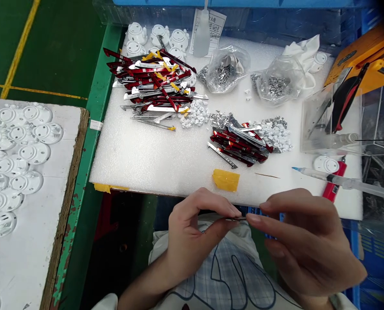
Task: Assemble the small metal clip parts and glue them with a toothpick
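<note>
Foam board: white foam board across the middle, likely a soft bed so small parts stay put.
Side board: wooden-edged white board at the left, rows of round white plastic discs laid flat, apparently spread so they don't stack.
Clear box: clear acrylic box at the far right, a black-and-red handled tool inside.
Piles: large heap of red and silver strips at the top, smaller heap of red and silver strips nearer the hands, probably kept apart as separate batches within reach.
Bags: two clear plastic bags of silver bits at the top.
Near right hand: syringe lying across a red lighter, both just beyond the fingers.
Left hand: raised over the lap, wrist bent, thumb and forefinger together, clamped on one end of the strip.
Right hand: raised, fingers curled inward, fingertips at the other end; grip unclear.
Held item: thin metal strip between both hands, just below the foam edge, mostly hidden by fingertips.
</note>
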